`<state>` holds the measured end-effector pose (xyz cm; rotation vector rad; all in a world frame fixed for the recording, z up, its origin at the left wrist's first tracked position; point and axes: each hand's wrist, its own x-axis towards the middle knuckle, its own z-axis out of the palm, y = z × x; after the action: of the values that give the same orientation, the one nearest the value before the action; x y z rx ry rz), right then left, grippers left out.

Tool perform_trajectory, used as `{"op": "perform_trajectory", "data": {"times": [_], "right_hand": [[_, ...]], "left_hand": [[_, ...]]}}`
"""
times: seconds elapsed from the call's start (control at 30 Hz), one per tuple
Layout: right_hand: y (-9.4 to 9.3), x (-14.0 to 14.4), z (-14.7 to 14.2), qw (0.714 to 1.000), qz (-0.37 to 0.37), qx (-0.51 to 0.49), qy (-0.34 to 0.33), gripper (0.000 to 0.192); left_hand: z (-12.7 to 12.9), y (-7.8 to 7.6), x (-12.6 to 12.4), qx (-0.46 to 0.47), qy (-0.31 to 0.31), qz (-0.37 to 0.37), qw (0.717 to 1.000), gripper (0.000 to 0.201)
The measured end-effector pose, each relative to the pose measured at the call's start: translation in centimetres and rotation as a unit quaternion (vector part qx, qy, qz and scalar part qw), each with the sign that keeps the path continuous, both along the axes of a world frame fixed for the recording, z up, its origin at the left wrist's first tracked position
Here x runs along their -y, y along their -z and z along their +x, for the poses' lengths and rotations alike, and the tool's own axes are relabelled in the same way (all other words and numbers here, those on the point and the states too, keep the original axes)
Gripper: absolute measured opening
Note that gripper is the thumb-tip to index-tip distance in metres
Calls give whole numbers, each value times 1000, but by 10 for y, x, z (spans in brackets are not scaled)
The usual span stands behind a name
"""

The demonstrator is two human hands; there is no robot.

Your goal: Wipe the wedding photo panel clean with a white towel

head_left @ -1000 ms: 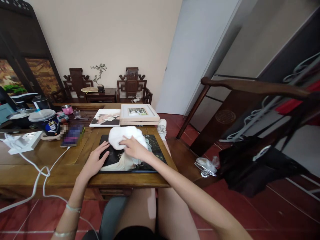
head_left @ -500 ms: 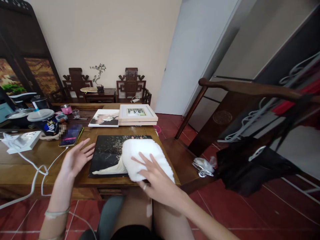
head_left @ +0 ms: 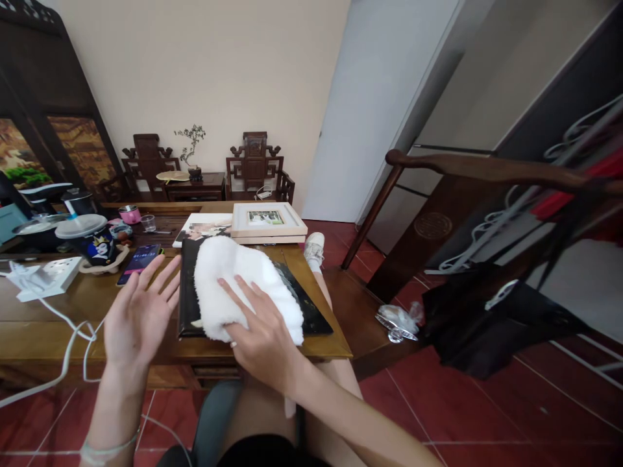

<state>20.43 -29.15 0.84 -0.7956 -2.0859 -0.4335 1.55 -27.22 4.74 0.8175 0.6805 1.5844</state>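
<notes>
- Leftmost, a white power strip [head_left: 43, 275] lies on the wooden table [head_left: 87, 305], with white cables [head_left: 73, 337] trailing from it over the near table edge.
- Behind the strip stands a dark printed cup [head_left: 92, 239] with a clear domed lid; a small pink pot [head_left: 130, 213] and a small glass [head_left: 148, 222] sit farther back.
- A phone [head_left: 139, 255] with a lit screen lies flat between the cup and the dark photo panel.
- The left hand [head_left: 136, 318] is raised above the table, palm facing up and toward the camera, fingers spread apart and holding nothing. It hovers just beside the left edge of the dark photo panel [head_left: 311, 314]; whether the fingertips touch it cannot be told.
- The dark photo panel lies flat on the near right part of the table, mostly covered by the cloth.
- The white cloth [head_left: 233, 285] is bunched on top of the panel, spanning from its far left corner to its near edge.
- The right hand [head_left: 260, 331] rests palm-down on the near part of the cloth, fingers spread and pressed flat on the fabric, not curled round it.
- Behind the panel, a light wooden picture frame [head_left: 267, 220] is stacked partly over a white photo print [head_left: 204, 227].
- To the right of the table, a dark wooden chair [head_left: 438, 227] carries black fabric [head_left: 487, 324]; a crumpled clear wrapper [head_left: 399, 322] lies on its seat.
</notes>
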Motion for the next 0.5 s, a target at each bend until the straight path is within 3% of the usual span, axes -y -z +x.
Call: {"op": "perform_trajectory", "data": {"times": [0.07,0.13,0.23,0.3,0.37,0.5], "right_hand": [[-9,-4,9,998,41,-52,-4,22],[-19,-10,21,990,67,-121,20,19],[-36,-18,39,952,54,-290,86,27],[-45,-23,46,895,23,-437,90,29],[-52,-27,49,817,5,-574,47,19],[-55,-34,49,666,-40,-741,-68,29]], "left_hand": [[1,12,-9,-20,41,-19,999,39],[4,30,-20,-67,133,-87,985,38],[13,56,-33,-122,199,-178,956,45],[21,67,-36,-132,184,-194,955,53],[26,71,-35,-140,175,-186,957,60],[38,67,-27,-166,261,-137,941,46]]}}
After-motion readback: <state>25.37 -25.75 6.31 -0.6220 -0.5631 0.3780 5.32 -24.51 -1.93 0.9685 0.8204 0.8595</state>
